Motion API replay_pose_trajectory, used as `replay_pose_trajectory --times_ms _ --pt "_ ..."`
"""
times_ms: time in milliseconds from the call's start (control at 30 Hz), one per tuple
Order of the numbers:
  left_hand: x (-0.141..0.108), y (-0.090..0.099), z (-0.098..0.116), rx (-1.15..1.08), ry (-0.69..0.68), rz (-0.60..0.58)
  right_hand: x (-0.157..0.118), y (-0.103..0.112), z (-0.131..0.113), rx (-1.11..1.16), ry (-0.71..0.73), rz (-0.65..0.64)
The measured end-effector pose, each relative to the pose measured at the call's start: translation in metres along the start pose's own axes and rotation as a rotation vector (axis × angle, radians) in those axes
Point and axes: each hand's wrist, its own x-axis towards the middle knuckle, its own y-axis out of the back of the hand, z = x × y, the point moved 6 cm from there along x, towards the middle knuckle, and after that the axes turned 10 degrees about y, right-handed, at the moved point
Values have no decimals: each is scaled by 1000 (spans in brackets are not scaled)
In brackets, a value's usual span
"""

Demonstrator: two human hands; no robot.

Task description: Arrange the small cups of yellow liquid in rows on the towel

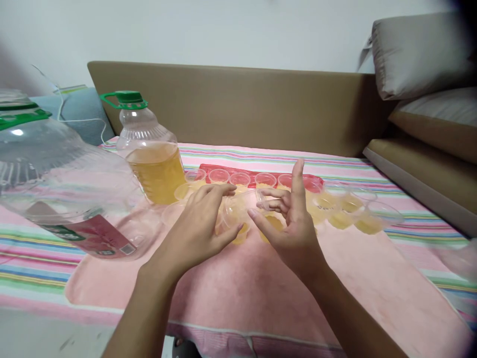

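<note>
Head view: yellow liquid (368,226) sits in many cups (341,211) and part-fills one bottle (156,169), with a clear cup (233,211) between left hand (197,221) and right hand (300,233), fingers loosely spread, grip unclear.

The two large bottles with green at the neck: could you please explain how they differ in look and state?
The near bottle shows no yellow liquid, while the far bottle is partly filled with yellow liquid.
The near bottle has a green ring but no visible cap; the far bottle wears a green cap.
The near bottle shows a pinkish-red label; the far bottle shows none.
Both are clear, with ridged shoulders.
</note>
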Motion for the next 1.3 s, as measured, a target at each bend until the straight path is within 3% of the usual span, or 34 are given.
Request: replay_pose_trajectory --times_ms 200,633,833,1300 --pt "0 1 2 -16 -12 -4 4 2 -6 -73 75 -36" --pt "0 1 2 -7 -9 -23 5 3 -9 -92 71 -32" --pt "0 0 2 15 -34 -18 2 2 -2 -22 -6 -19" --pt "3 -3 -2 48 -15 -33 5 3 -10 -100 80 -28"
